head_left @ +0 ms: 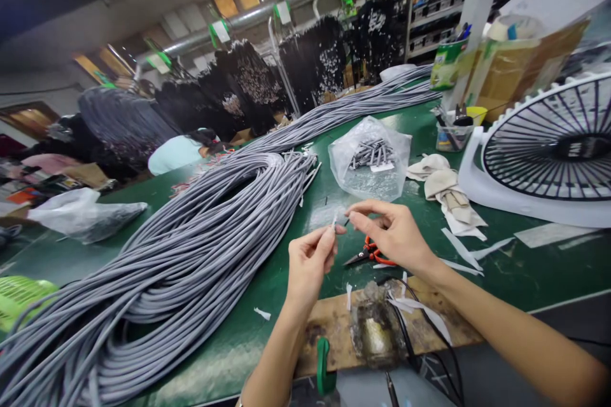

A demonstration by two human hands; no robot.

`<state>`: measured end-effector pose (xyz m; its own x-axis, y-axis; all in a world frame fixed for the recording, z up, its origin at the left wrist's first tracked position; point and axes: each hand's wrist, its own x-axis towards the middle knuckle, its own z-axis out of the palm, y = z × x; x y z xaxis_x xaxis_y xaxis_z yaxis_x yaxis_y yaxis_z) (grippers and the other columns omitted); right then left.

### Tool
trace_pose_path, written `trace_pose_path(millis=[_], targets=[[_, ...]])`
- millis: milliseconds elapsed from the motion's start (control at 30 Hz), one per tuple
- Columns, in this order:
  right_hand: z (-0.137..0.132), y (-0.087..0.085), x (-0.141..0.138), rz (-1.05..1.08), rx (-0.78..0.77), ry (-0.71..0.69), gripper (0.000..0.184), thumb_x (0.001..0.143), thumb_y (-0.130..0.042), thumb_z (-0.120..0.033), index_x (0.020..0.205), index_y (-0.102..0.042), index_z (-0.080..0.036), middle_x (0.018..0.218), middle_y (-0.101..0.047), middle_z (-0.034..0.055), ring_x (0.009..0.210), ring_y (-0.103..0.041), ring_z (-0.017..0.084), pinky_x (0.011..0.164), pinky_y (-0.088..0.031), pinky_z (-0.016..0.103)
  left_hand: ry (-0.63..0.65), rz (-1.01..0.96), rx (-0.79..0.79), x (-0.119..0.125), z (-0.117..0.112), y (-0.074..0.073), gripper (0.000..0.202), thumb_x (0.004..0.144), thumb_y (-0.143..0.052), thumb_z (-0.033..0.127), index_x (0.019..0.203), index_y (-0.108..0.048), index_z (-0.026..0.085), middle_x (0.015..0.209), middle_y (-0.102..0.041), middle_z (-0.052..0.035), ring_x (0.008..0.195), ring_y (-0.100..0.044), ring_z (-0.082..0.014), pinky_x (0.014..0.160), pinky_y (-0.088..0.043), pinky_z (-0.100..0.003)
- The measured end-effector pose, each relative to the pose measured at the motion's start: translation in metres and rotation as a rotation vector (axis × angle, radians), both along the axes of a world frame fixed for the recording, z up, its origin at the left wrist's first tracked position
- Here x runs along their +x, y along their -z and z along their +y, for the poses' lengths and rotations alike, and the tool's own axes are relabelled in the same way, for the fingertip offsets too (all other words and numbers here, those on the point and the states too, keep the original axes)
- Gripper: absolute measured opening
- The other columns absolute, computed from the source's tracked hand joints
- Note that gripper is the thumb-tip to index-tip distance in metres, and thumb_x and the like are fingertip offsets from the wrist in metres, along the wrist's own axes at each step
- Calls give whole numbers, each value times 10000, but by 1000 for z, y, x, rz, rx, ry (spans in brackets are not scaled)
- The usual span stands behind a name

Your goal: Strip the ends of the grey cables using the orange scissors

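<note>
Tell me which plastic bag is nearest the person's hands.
The open clear bag just beyond the right hand, with short grey pieces inside; the far-left bag lies across the grey cable coil.

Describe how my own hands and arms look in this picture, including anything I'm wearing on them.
Your left hand and right hand are bare, with no gloves or rings showing. No sleeve shows along the left forearm or right forearm. Something small and pale edges the left forearm at the bottom; I can't tell what.
</note>
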<state>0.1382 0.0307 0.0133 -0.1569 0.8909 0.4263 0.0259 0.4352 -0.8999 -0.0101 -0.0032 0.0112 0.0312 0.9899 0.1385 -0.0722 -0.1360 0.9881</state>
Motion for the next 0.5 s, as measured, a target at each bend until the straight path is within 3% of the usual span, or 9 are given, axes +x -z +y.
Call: trace_pose_path(millis=[167,300,400,500], targets=[[2,-1,-2,38,-56,-144,199,782,-569,-297,665,-593,-138,623,-580,-4,599,-507,88,556,-399,197,9,352,230,-3,-3,-1,215,817,-549,281,799,-714,143,553,-473,7,511,-376,-78,472,-272,-207],[3,-1,-2,58,-128,-275,214,810,-511,-285,666,-576,-140,581,-547,-13,564,-481,85,534,-375,206,38,368,371,-6,-4,-3,180,819,-543,234,827,-708,161,672,-600,-27,580,-469,-108,525,-329,-221],[-2,-3,0,-20,-48,-222,205,812,-503,-279,677,-573,-142,612,-529,-12,530,-437,75,481,-325,202,-65,439,385,-5,-4,-2,179,825,-533,223,857,-698,161,633,-570,-11,536,-439,-96,490,-306,-212],[-6,-2,1,-134,117,-124,199,798,-533,-269,644,-556,-146,607,-476,-23,531,-394,70,483,-296,205,-162,642,433,-3,-3,1,182,826,-519,190,871,-689,144,552,-470,17,485,-381,-85,464,-280,-212]])
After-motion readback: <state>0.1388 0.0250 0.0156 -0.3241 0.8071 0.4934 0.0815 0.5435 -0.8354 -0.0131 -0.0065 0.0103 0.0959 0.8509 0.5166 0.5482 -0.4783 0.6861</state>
